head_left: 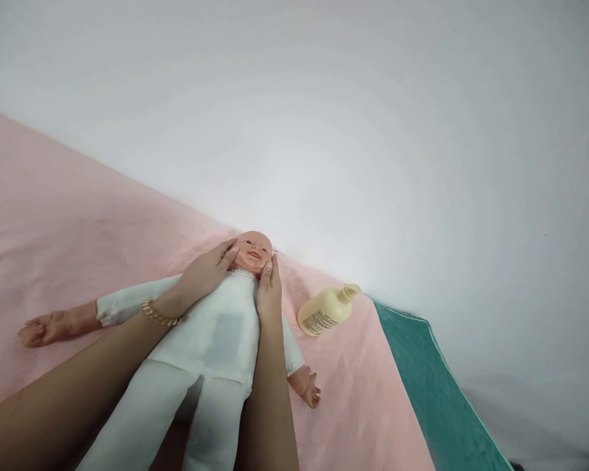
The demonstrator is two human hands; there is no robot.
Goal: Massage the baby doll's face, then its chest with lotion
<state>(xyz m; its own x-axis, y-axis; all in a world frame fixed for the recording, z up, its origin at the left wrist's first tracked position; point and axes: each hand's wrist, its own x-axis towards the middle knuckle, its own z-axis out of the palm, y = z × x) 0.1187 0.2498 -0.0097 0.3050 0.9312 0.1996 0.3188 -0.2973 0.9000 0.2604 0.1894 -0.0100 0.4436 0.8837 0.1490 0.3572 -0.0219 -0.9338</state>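
A baby doll (226,327) with a white cloth body lies on its back, its smooth plastic head (255,245) at the far end. My left hand (206,269) lies along one cheek with its fingers stretched out. Against the opposite cheek rests my right hand (269,291), fingers straight and pointing up beside the head. Between them the two hands frame the doll's face. The doll's plastic hands stick out to either side, past my forearms. A beaded bracelet (161,314) circles my left wrist.
A pale yellow pump bottle (326,311) stands to the right of the doll on a pink cloth (353,399). Green material (427,373) borders the cloth at the right. Behind everything rises a plain white wall (324,131), close to the doll's head.
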